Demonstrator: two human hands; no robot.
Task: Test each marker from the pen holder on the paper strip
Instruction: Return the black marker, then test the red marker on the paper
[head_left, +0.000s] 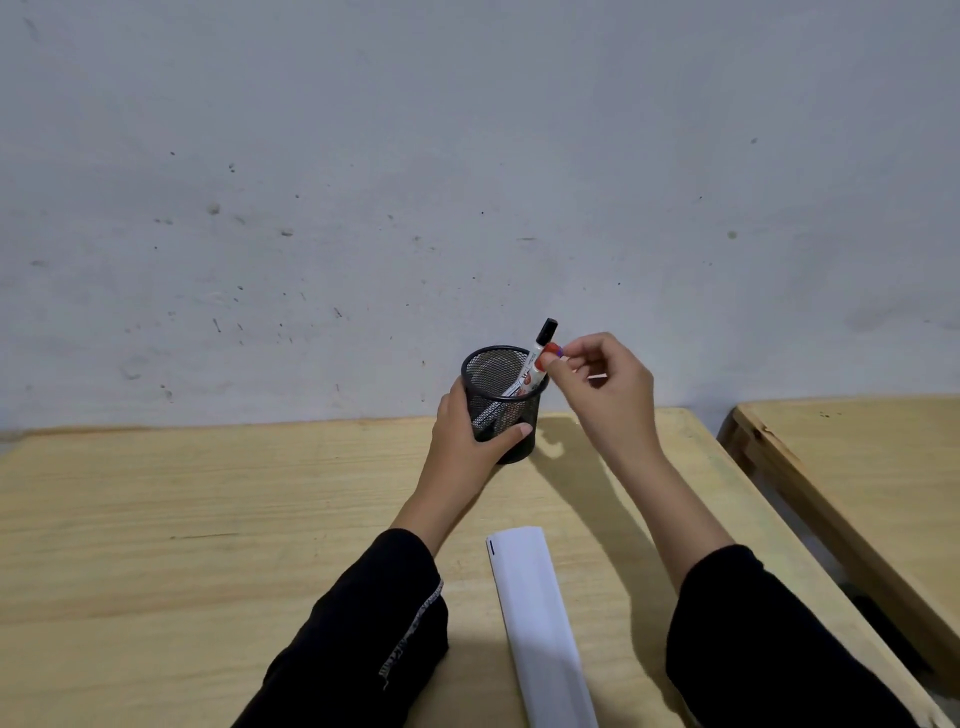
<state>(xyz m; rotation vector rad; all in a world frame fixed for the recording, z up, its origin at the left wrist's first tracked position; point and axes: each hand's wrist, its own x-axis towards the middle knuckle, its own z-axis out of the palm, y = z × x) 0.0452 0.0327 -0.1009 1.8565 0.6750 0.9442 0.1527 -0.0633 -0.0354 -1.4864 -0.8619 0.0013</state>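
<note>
A black mesh pen holder (491, 371) stands near the far edge of the wooden table (208, 519). My left hand (467, 431) wraps around its left side. A black-capped marker (540, 345) leans out of the holder to the right. Beside it, my right hand (602, 387) pinches the red cap of a second marker (551, 354) at the holder's right rim; most of that marker is hidden. A white paper strip (537, 618) lies lengthwise near me, with one short dark line at its far left corner.
A grey, speckled wall rises right behind the table. A second wooden table (857, 467) stands to the right across a narrow gap. Both my forearms wear black sleeves on either side of the strip.
</note>
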